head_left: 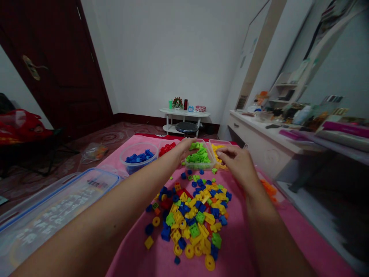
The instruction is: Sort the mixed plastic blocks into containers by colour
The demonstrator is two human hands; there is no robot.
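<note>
My left hand [186, 149] is at the left rim of a clear container of green building blocks [200, 156]. Its fingers look apart, with nothing visible in them. Over a clear container of yellow blocks [219, 147], my right hand [236, 158] has thumb and fingertips pinched together; whatever is between them is too small to make out. In front of both hands, a mixed pile of building blocks [196, 215] in yellow, blue, green, red and orange spreads over the pink cloth [132, 246].
Blue blocks fill a round clear tub [138, 161]; red blocks [167, 148] sit beside it. A clear lid with a blue edge [95, 173] lies at the left. Orange blocks [268, 189] are right of my right forearm. A stool [186, 127] stands beyond the cloth's far edge.
</note>
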